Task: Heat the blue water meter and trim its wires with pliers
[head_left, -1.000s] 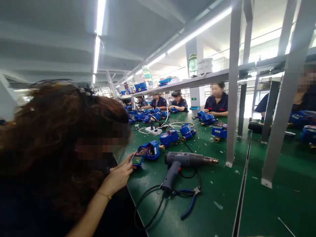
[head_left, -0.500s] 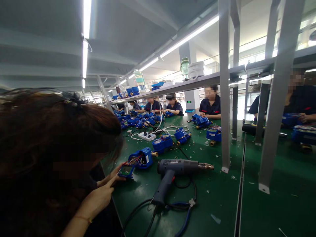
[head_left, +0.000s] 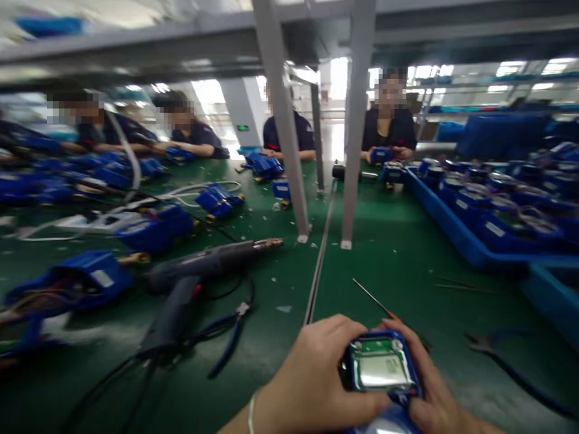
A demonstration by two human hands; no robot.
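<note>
1. Head view: your left hand is curled around the left side of a small blue display module, fingers wrapped onto its edge, at the bottom centre of the frame over the green bench.
2. Your right hand closes on the module's right side and lower corner, so both hands grip it together; its pale screen faces up toward you.
3. A thin screwdriver lies on the bench just beyond your fingers, its far tip pointing away and to the left.
4. To your left rest a grey heat gun, nozzle pointing right, and blue-handled pliers beside its cord.
5. Further left sits an open blue meter housing with loose wires, blurred.
6. On the right a blue tray holds rows of blue meters.
7. Across the bench, other people in dark shirts handle blue parts.
</note>
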